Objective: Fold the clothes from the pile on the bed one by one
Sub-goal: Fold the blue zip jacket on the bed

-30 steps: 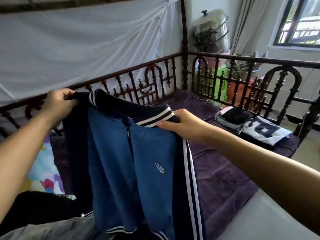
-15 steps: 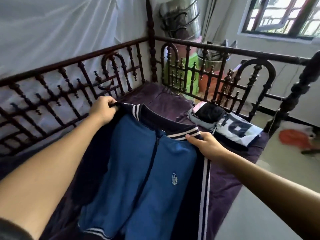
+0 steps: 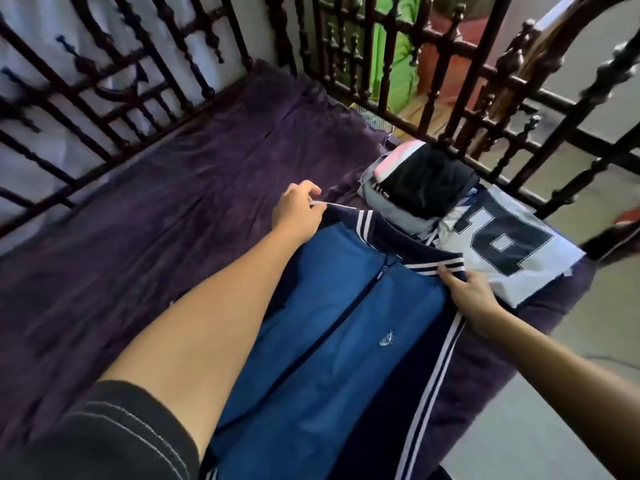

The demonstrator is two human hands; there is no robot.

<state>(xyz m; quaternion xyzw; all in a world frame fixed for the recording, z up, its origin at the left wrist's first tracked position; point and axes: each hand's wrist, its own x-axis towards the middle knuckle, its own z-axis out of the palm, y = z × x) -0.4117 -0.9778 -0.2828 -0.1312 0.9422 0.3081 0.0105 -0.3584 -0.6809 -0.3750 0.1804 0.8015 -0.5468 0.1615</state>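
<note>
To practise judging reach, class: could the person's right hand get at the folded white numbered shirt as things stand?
Probably yes. The right hand is beside the folded white numbered shirt, with nothing between them. But it grips the collar of the blue zip jacket, so it would have to let go.

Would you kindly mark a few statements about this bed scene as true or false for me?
1. The left hand and right hand both grip the blue jacket at its collar. True.
2. The jacket's zip is undone. False: the zip is closed up to the collar.
3. A folded white jersey lies beyond the right hand. True.
4. The bed's blanket is green. False: the blanket is purple.
</note>
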